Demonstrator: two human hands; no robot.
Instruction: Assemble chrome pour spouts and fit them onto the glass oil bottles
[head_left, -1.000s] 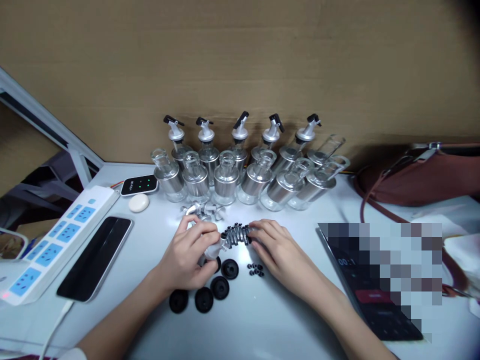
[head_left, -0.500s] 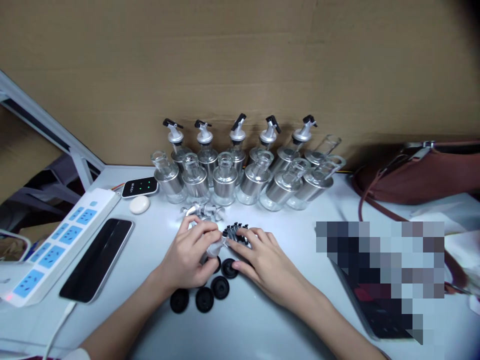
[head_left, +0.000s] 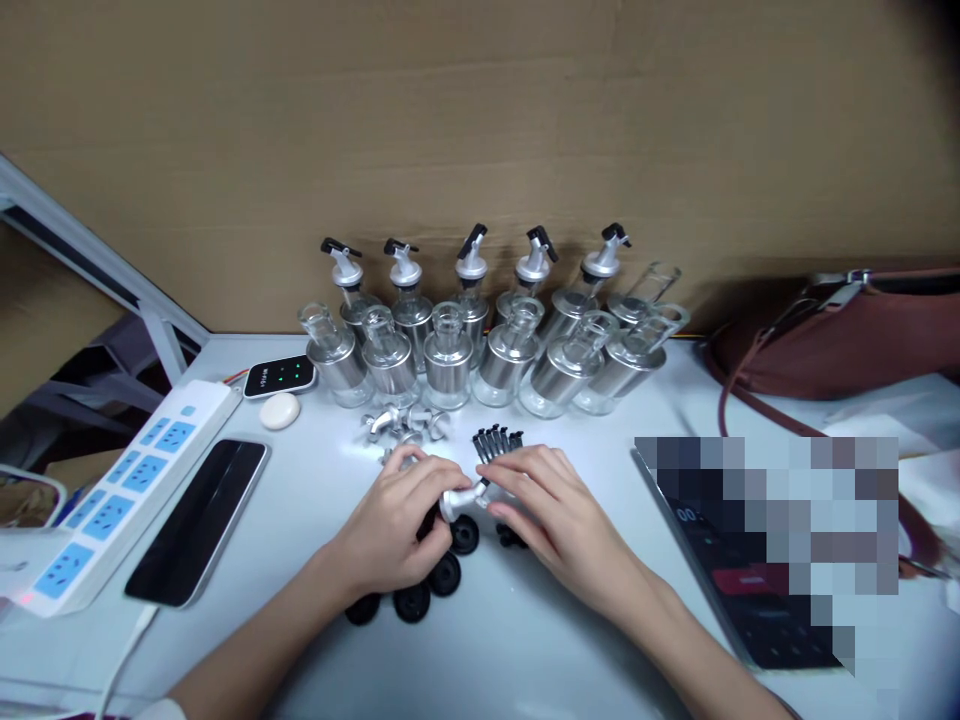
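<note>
My left hand [head_left: 401,520] is closed around the base of a silver pourer spout [head_left: 459,501], its tip pointing right. At that tip, my right hand [head_left: 555,515] pinches a small black flap [head_left: 485,482], partly hidden by the fingers. Several black levers [head_left: 495,440] lie in a row just beyond the right fingertips. Round black stoppers [head_left: 445,574] lie below and beside my left hand, some partly covered. More silver spouts [head_left: 397,422] are heaped beyond the left hand. Small black pieces [head_left: 511,537] show under my right hand.
Two rows of glass bottles with metal bands [head_left: 448,365] stand at the back, several with pourers fitted. At left are a power strip [head_left: 112,500], a phone [head_left: 199,525], a white round case [head_left: 279,410] and a black device [head_left: 280,377]. A tablet [head_left: 720,560] and brown bag [head_left: 832,345] are at right.
My left hand has shifted slightly right with the spout, now turned toward the right. My right hand has drawn back from the lever row to the spout's tip, holding a black flap.
</note>
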